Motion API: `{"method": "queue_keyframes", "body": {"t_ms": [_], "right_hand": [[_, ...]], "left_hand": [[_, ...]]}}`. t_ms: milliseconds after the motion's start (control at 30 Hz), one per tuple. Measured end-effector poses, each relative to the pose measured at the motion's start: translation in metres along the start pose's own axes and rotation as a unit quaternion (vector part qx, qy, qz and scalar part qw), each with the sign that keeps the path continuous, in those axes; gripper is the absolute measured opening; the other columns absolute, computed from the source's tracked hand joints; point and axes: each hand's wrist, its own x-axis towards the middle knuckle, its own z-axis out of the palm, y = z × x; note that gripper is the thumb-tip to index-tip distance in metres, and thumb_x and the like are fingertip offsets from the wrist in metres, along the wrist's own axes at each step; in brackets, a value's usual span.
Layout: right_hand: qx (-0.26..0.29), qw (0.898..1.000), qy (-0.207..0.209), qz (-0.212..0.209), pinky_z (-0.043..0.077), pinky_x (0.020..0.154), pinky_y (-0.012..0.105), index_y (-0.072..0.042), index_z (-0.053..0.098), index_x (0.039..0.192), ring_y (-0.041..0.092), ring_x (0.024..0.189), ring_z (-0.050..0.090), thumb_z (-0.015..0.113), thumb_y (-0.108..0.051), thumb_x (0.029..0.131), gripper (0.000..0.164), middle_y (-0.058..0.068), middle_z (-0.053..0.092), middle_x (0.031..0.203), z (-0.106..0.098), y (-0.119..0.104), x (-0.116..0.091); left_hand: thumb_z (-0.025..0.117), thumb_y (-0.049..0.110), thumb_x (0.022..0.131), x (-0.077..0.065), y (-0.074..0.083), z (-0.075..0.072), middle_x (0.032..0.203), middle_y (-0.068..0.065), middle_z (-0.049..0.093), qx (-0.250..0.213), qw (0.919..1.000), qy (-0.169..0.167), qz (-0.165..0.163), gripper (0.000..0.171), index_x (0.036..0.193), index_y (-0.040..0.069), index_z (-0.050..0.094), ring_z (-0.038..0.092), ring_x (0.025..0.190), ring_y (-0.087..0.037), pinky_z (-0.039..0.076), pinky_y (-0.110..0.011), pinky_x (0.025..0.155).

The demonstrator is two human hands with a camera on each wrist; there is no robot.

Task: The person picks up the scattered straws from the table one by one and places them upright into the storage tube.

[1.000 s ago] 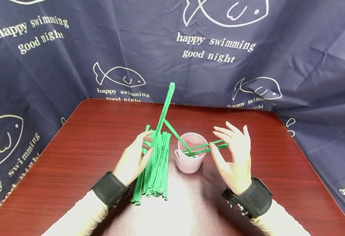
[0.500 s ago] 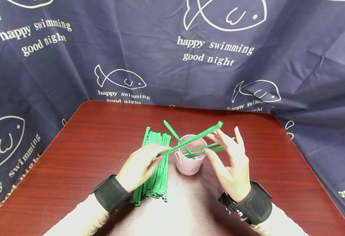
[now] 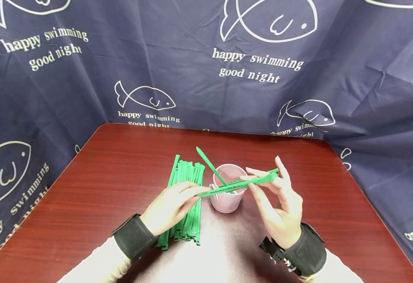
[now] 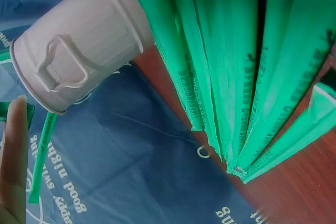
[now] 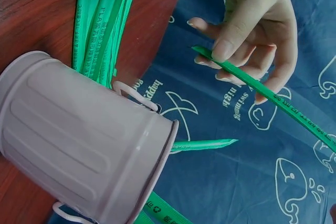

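Note:
My left hand (image 3: 169, 202) pinches one end of a green wrapped straw (image 3: 227, 188), thumb on top in the right wrist view, where the straw (image 5: 294, 106) slants down to the right. In the head view it crosses over the pink bucket (image 3: 225, 203). The bare fingers of my right hand (image 3: 282, 212) are spread and loosely bent around the straw's far end, thumb tip right at its lower edge. Several more straws lean in the bucket, one (image 3: 207, 162) sticking up to the left. Under my left hand lies a pile of wrapped straws (image 3: 189, 171).
The red-brown table (image 3: 128, 157) carries the pile and, to its right, the bucket. Small handles (image 4: 63, 64) stick out from the bucket's side. A dark blue curtain (image 3: 192, 63) with white fish and lettering hangs behind and beside the table. Both wrists wear black straps.
The held straw has swung from nearly upright down to the right, across the bucket, until its far end reaches my right hand. My left hand has moved slightly right; my right hand has barely moved.

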Motion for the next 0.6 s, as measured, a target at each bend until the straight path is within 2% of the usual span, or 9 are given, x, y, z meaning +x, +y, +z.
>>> {"method": "queue_keyframes", "body": {"t_ms": [167,267,367,433,500,600], "right_hand": [[0.034,0.999,0.012,-0.018,0.023,0.119,0.052,0.015,0.069,0.088,0.015,0.096,0.073,0.073,-0.001,0.086,0.017,0.006,0.077,0.095,-0.001,0.001,0.001],[0.044,0.998,0.031,-0.026,0.023,0.119,0.052,0.016,0.068,0.086,0.016,0.093,0.073,0.072,0.004,0.084,0.013,0.010,0.077,0.093,-0.002,0.002,0.002],[0.049,0.997,0.052,-0.029,0.024,0.118,0.051,0.016,0.068,0.086,0.018,0.091,0.071,0.072,0.007,0.083,0.011,0.010,0.076,0.093,-0.003,0.003,0.004],[0.048,0.997,0.062,-0.028,0.025,0.118,0.051,0.016,0.068,0.086,0.019,0.092,0.071,0.072,0.006,0.083,0.011,0.009,0.076,0.093,-0.004,0.003,0.005],[0.045,0.996,0.073,-0.027,0.026,0.117,0.051,0.016,0.068,0.087,0.019,0.093,0.071,0.072,0.005,0.083,0.012,0.008,0.076,0.093,-0.004,0.004,0.005],[0.033,0.996,0.082,-0.028,0.028,0.116,0.050,0.014,0.066,0.086,0.017,0.093,0.069,0.073,0.001,0.085,0.015,0.006,0.076,0.094,-0.005,0.006,0.005]], "left_hand": [[0.068,0.008,0.091,0.000,0.000,0.001,0.107,0.001,0.068,0.002,0.9999,-0.006,-0.012,0.033,0.123,0.014,0.066,0.065,0.097,-0.012,0.052,-0.026,0.086],[0.074,0.006,0.085,-0.001,0.001,0.002,0.106,-0.001,0.070,0.027,0.9979,-0.008,-0.058,0.040,0.124,0.009,0.064,0.067,0.093,-0.014,0.054,-0.028,0.081],[0.076,0.009,0.084,-0.003,0.002,0.002,0.103,-0.005,0.072,0.071,0.9897,-0.024,-0.121,0.046,0.128,0.004,0.061,0.069,0.091,-0.017,0.056,-0.032,0.080],[0.077,0.009,0.084,-0.005,0.002,0.002,0.103,-0.007,0.072,0.104,0.9827,-0.041,-0.148,0.050,0.129,0.002,0.059,0.069,0.092,-0.020,0.057,-0.036,0.081],[0.077,0.008,0.083,-0.007,0.001,0.002,0.108,-0.011,0.071,0.128,0.9775,-0.054,-0.159,0.051,0.130,0.000,0.058,0.070,0.098,-0.024,0.056,-0.039,0.085],[0.080,0.008,0.079,-0.012,-0.001,0.003,0.110,-0.015,0.070,0.159,0.9717,-0.068,-0.161,0.051,0.125,-0.002,0.060,0.070,0.096,-0.030,0.057,-0.042,0.083]]}}
